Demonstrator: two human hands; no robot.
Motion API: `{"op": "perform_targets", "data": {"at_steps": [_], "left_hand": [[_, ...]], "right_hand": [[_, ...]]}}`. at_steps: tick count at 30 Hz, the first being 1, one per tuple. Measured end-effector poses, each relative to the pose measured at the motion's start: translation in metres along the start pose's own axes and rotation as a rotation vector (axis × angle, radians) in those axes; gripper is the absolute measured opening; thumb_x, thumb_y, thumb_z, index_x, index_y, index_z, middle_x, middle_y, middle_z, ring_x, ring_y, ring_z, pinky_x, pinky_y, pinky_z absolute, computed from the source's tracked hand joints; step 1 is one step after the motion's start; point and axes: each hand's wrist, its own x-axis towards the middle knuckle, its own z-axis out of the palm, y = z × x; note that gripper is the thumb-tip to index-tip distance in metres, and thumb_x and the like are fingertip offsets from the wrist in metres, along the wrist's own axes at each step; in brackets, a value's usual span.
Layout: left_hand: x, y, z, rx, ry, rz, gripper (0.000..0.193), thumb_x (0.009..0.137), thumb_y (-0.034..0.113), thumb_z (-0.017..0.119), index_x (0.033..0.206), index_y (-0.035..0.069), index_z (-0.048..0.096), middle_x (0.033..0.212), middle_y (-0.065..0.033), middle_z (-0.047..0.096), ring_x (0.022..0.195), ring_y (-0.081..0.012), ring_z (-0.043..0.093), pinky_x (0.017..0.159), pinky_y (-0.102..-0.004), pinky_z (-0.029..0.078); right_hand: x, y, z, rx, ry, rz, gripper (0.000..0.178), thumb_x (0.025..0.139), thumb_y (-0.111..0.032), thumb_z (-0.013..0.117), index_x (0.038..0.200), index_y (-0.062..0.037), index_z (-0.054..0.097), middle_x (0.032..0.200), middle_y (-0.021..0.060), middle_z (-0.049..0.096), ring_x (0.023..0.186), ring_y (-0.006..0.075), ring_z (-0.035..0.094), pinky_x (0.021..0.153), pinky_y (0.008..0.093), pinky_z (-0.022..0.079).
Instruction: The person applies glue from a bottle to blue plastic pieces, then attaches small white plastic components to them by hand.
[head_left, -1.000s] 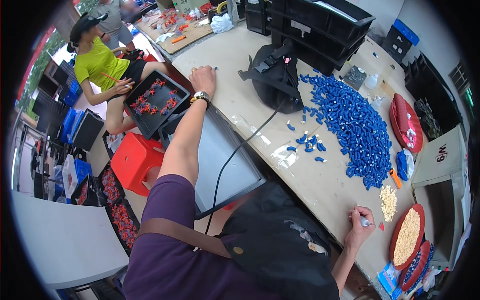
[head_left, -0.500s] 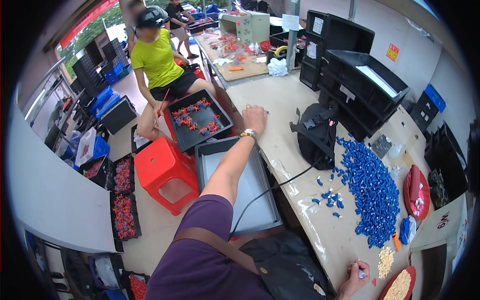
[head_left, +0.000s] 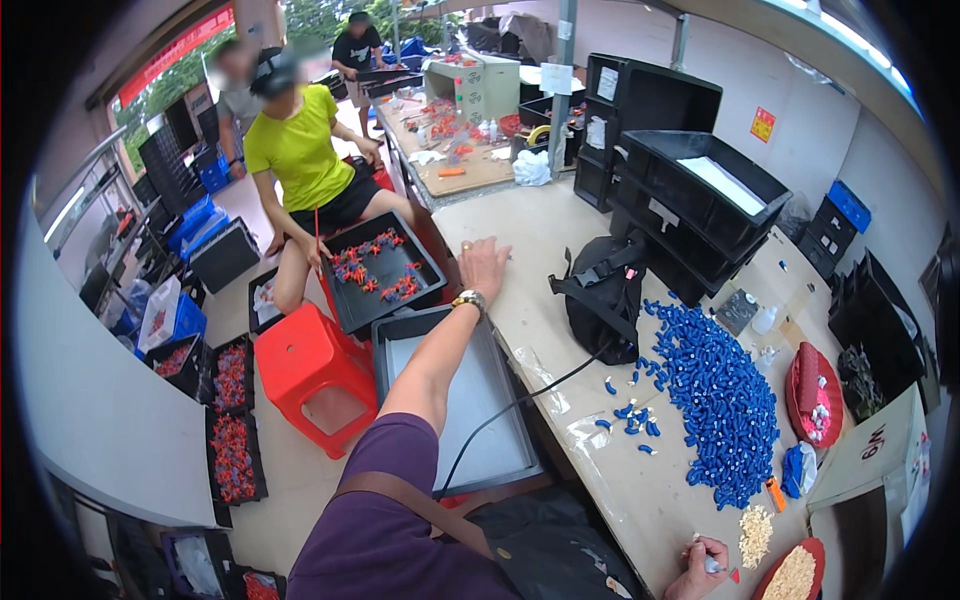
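Observation:
My left arm reaches far across to the table's left edge. There my left hand [head_left: 484,268] lies on the tabletop with its fingers spread and nothing visible in them. Below that forearm is a dark tray with a pale bottom [head_left: 515,452]. At the near edge, my right hand [head_left: 696,572] is closed around a small whitish bottle [head_left: 713,565], mostly hidden by the fingers. Beyond it lie a heap of small blue curved pieces [head_left: 725,405], a little pile of cream-coloured bits [head_left: 755,537] and a red dish holding more of them [head_left: 793,577].
A black bag [head_left: 603,300] with a cable stands mid-table before stacked black crates [head_left: 690,195]. To the left, a seated person in a yellow top [head_left: 298,145] holds a black tray [head_left: 420,290] of red-and-blue pieces beside a red stool [head_left: 300,350]. Another red dish [head_left: 835,400] lies right.
My left hand has opened and its fingers are spread; a small blue thing at its fingertips no longer shows. The view has shifted slightly. My right hand stays at the near edge.

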Motion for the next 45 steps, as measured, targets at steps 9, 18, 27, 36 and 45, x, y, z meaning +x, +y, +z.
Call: {"op": "perform_targets", "data": {"at_steps": [9, 18, 27, 36, 45], "left_hand": [[-0.006, 0.073, -0.088, -0.517, 0.341, 0.125, 0.013, 0.081, 0.003, 0.052, 0.092, 0.004, 0.060, 0.091, -0.0129, 0.060, 0.096, -0.0312, 0.051, 0.086, -0.0399, 0.041], [-0.159, 0.245, -0.184, -1.068, -0.284, 0.701, 0.016, 0.071, 0.001, 0.059, 0.086, 0.004, 0.058, 0.089, -0.0094, 0.057, 0.092, -0.0296, 0.052, 0.082, -0.0400, 0.042], [-0.218, 0.293, -0.138, -1.189, -0.582, 0.550, 0.014, 0.066, -0.002, 0.056, 0.079, 0.003, 0.059, 0.083, -0.0116, 0.063, 0.084, -0.0302, 0.057, 0.075, -0.0378, 0.045], [-0.239, 0.293, -0.125, -0.886, -0.609, 0.609, 0.008, 0.072, -0.001, 0.059, 0.079, 0.001, 0.061, 0.078, -0.0110, 0.062, 0.080, -0.0287, 0.055, 0.071, -0.0359, 0.042], [-0.241, 0.295, -0.112, -0.744, -0.751, 0.662, 0.025, 0.071, -0.007, 0.060, 0.093, 0.003, 0.063, 0.084, -0.0117, 0.061, 0.074, -0.0301, 0.057, 0.066, -0.0378, 0.047]], "right_hand": [[0.009, -0.021, -0.020, -0.096, 0.045, -0.162, 0.011, 0.076, 0.001, 0.063, 0.086, 0.0040, 0.063, 0.080, 0.0130, 0.064, 0.067, 0.0189, 0.058, 0.063, 0.0284, 0.049], [0.022, -0.026, -0.039, 0.047, -0.014, -0.317, 0.010, 0.077, 0.000, 0.062, 0.086, 0.0033, 0.063, 0.079, 0.0149, 0.062, 0.069, 0.0220, 0.058, 0.066, 0.0311, 0.049], [0.048, -0.024, -0.049, 0.132, -0.025, -0.327, 0.012, 0.085, -0.007, 0.058, 0.092, 0.0025, 0.054, 0.075, 0.0119, 0.053, 0.063, 0.0181, 0.051, 0.056, 0.0271, 0.041], [0.051, -0.019, -0.071, 0.262, 0.072, -0.163, 0.013, 0.081, -0.006, 0.066, 0.088, 0.0023, 0.058, 0.074, 0.0117, 0.057, 0.062, 0.0176, 0.053, 0.056, 0.0275, 0.042], [0.046, -0.026, -0.046, 0.216, -0.009, -0.152, 0.013, 0.081, -0.002, 0.066, 0.089, 0.0036, 0.059, 0.076, 0.0128, 0.058, 0.065, 0.0181, 0.056, 0.058, 0.0271, 0.044]]}}
